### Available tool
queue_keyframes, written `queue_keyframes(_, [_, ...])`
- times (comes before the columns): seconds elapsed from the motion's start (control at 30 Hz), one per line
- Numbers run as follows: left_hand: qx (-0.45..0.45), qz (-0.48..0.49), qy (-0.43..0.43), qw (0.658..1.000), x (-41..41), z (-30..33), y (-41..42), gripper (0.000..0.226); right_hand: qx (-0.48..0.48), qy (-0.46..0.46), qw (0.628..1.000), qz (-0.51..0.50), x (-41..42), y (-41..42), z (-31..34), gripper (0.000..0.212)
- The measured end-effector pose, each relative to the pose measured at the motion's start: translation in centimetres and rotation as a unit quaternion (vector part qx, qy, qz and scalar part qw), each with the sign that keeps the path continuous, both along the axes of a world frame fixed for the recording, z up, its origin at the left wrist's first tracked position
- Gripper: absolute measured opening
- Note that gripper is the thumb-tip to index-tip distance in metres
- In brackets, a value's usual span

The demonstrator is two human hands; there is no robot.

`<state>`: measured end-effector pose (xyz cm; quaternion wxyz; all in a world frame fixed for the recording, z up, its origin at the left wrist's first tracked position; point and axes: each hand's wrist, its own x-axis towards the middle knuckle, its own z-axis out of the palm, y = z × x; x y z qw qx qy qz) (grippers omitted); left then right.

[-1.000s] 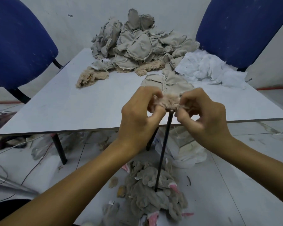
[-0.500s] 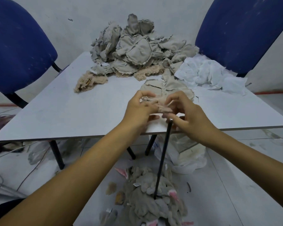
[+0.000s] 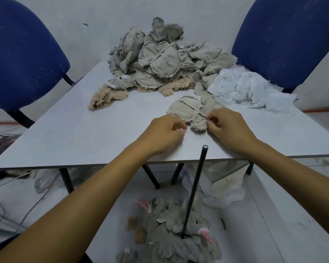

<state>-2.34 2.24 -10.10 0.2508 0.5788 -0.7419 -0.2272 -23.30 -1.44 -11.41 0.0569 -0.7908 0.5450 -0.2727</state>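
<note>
On the table (image 3: pixel 84 133), right hand (image 3: pixel 230 128) pinches a beige fabric piece (image 3: pixel 190 109); left hand (image 3: pixel 165 133) lies curled, grip unclear

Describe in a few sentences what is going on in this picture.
A person works at a grey table. The right hand pinches the edge of a beige fabric piece lying near the front edge; the left hand rests beside it with fingers curled, and whether it grips the cloth is unclear. A heap of similar pieces lies at the back. A dark metal rod stands in front of the table, its foot in a pile of grey pieces on the floor.
</note>
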Motion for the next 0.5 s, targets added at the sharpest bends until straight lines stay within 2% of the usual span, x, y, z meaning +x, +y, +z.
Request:
queue_keyframes(0.07, [-0.031, -0.011, -0.070, 0.997, -0.5, -0.2, -0.8, 0.037, 0.043, -0.135, 0.989, -0.029, 0.3, -0.3, 0.0, 0.010])
queue_keyframes(0.13, [-0.038, -0.009, -0.099, 0.994, -0.7, -0.4, -1.3, 0.050, 0.101, -0.276, 0.955, -0.041, 0.5, -0.6, 0.2, 0.012])
queue_keyframes(0.3, [-0.003, -0.025, -0.127, 0.992, -1.4, -1.0, -2.7, 0.068, 0.122, -0.426, 0.890, -0.109, 0.4, -0.7, 0.5, 0.016])
queue_keyframes(0.5, [-0.006, -0.033, -0.143, 0.989, -2.1, -1.4, -4.0, 0.068, 0.228, -0.644, 0.729, -0.053, -0.2, -1.7, 1.0, 0.014])
